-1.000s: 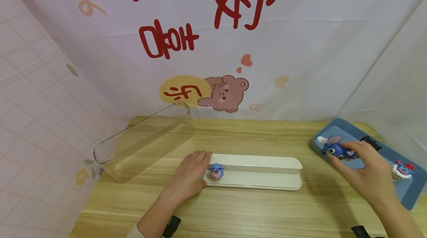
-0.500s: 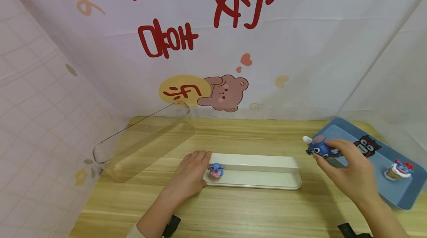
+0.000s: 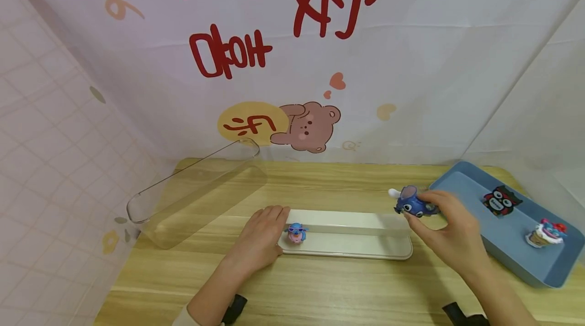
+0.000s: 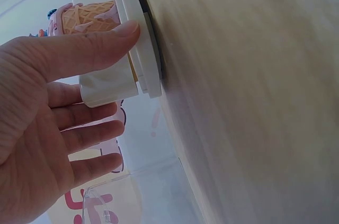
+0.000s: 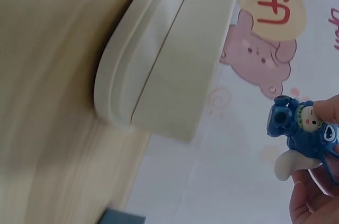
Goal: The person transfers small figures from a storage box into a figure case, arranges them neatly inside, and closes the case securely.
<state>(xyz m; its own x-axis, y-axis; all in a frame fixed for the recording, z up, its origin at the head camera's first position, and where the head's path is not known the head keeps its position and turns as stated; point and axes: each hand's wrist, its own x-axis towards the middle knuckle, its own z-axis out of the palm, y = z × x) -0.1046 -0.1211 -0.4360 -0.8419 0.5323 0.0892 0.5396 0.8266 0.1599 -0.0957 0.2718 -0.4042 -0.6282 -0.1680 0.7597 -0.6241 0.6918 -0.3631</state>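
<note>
A long white stepped tray (image 3: 356,245) lies on the wooden table (image 3: 320,290). A small blue-and-pink figure (image 3: 296,233) stands at its left end; in the left wrist view the same figure (image 4: 85,16) shows an ice-cream cone base. My left hand (image 3: 262,237) rests flat against the tray's left end (image 4: 143,60), thumb on its edge. My right hand (image 3: 445,229) pinches a blue big-eared figure (image 3: 411,203) in the air above the tray's right end. In the right wrist view, that blue figure (image 5: 299,128) hangs beyond the tray's rounded end (image 5: 159,75).
A blue tray (image 3: 507,234) at the right holds a black-and-red figure (image 3: 500,200) and a blue-and-red figure on a white base (image 3: 546,232). A clear plastic cover (image 3: 196,196) leans at the back left. A printed cloth backdrop (image 3: 292,62) closes off the rear.
My right hand lifted the blue big-eared figure out of the blue tray and carried it left to above the white tray's right end. The left hand stayed still.
</note>
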